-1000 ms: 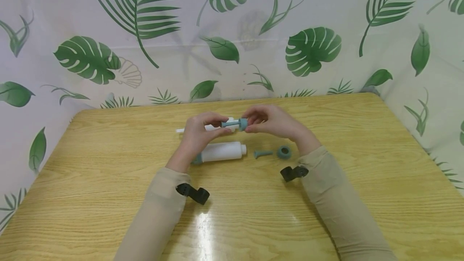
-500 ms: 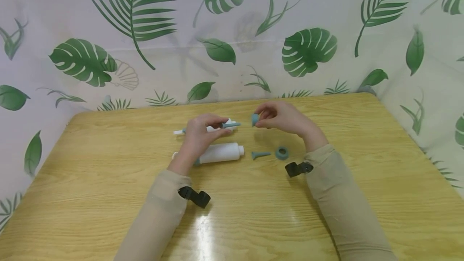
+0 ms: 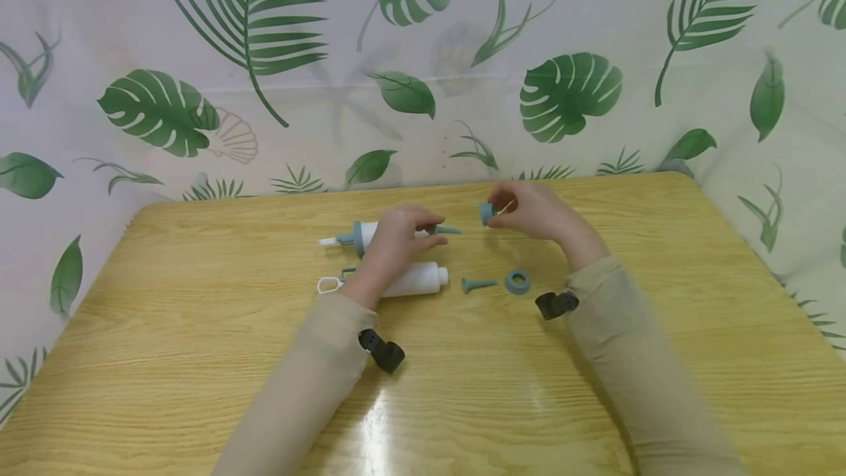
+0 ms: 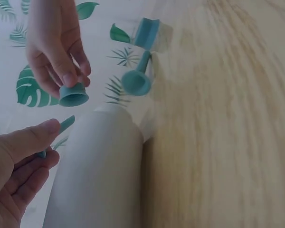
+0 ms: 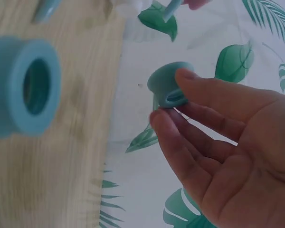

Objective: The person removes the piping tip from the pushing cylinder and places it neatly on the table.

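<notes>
My left hand (image 3: pixel 399 237) pinches a slim teal nozzle (image 3: pixel 449 231) by its wide end, with the thin tip pointing right. In the head view, my right hand (image 3: pixel 532 213) holds a small teal ring cap (image 3: pixel 487 214) between thumb and fingers, raised and apart from the nozzle. The right wrist view shows the opening in this cap (image 5: pixel 168 83). Beneath my left hand lies a white bottle (image 3: pixel 416 280) with a narrow neck at its right end. Another white bottle with a teal collar (image 3: pixel 359 238) lies behind, partly hidden by that hand.
A second teal nozzle (image 3: pixel 479 284) lies on the wooden table (image 3: pixel 463 388), right of the near bottle's neck. Beside it rests another teal ring cap (image 3: pixel 517 282). A white loop (image 3: pixel 328 285) shows at the near bottle's left end. A leaf-print cloth (image 3: pixel 410 131) hangs behind.
A second ago the held cap and nozzle were together. The right hand has drawn the cap off to the right. My left hand has also shifted right with the nozzle.
</notes>
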A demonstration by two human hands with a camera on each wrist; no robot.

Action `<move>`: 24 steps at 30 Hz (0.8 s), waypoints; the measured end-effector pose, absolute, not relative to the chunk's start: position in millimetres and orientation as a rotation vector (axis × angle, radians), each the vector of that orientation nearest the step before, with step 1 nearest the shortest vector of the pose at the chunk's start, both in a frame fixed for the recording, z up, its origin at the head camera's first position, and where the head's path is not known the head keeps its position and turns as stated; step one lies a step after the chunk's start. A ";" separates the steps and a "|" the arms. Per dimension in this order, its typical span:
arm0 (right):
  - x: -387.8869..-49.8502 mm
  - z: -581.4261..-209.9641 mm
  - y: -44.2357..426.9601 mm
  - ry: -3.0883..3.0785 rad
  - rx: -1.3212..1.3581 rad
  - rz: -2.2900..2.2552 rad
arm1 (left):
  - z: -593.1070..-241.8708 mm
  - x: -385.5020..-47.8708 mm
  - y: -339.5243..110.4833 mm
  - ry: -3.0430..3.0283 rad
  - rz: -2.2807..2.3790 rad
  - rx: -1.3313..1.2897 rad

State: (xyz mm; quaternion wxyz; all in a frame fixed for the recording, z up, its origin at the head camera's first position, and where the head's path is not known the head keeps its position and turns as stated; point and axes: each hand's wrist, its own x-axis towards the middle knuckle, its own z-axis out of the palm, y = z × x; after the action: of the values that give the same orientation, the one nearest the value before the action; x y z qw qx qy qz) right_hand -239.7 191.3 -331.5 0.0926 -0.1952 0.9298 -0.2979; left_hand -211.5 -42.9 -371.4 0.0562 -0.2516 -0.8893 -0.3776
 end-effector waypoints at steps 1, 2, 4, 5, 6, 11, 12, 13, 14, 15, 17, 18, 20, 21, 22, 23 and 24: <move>-240.0 -331.2 191.6 2.770 -0.586 -0.865 | -370.9 -212.2 -40.0 -2.713 -1.110 -0.784; -240.5 -331.1 192.1 2.777 -0.595 -0.846 | -370.6 -213.0 -37.1 -2.731 -1.074 -0.800; -241.9 -332.2 193.3 2.786 -0.612 -0.815 | -369.6 -214.2 -31.1 -2.768 -1.017 -0.818; -243.1 -333.4 193.9 2.792 -0.623 -0.800 | -368.8 -214.7 -27.9 -2.794 -0.998 -0.814; -244.4 -335.1 194.7 2.795 -0.632 -0.786 | -368.7 -215.7 -24.5 -2.821 -0.980 -0.803; -250.5 -343.2 197.1 2.812 -0.660 -0.698 | -368.5 -222.3 -9.2 -2.920 -0.941 -0.722; -250.8 -344.0 197.2 2.809 -0.655 -0.684 | -369.0 -223.8 -6.6 -2.933 -0.953 -0.699; -251.1 -344.6 197.2 2.807 -0.655 -0.669 | -369.2 -224.8 -4.3 -2.941 -0.968 -0.678; -251.4 -345.3 197.2 2.803 -0.649 -0.656 | -369.6 -225.8 -1.7 -2.950 -0.983 -0.654; -251.7 -346.0 197.5 2.800 -0.646 -0.645 | -370.1 -226.6 0.7 -2.959 -1.004 -0.628; -252.3 -347.6 197.8 2.792 -0.632 -0.632 | -371.2 -228.1 5.5 -2.979 -1.042 -0.565; -252.7 -348.3 198.0 2.789 -0.624 -0.629 | -371.8 -228.7 7.8 -2.988 -1.060 -0.533; -253.7 -349.9 198.6 2.786 -0.608 -0.625 | -374.1 -230.5 12.2 -3.002 -1.085 -0.482; -254.3 -350.9 198.8 2.786 -0.604 -0.622 | -375.3 -231.5 14.1 -3.007 -1.095 -0.462; -254.9 -351.8 198.9 2.787 -0.602 -0.619 | -376.7 -232.4 15.8 -3.013 -1.101 -0.446; -255.5 -352.8 198.8 2.787 -0.603 -0.615 | -378.3 -233.4 17.3 -3.017 -1.101 -0.436; -256.3 -353.9 198.8 2.787 -0.609 -0.612 | -379.9 -234.4 18.5 -3.021 -1.103 -0.434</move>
State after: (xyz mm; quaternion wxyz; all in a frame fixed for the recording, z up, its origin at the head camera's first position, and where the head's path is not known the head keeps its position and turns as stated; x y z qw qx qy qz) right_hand -256.3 198.8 -353.9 0.1116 -0.2073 0.9493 -0.2083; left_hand -234.4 18.5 -379.9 -0.0517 -0.1335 -0.9297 -0.3394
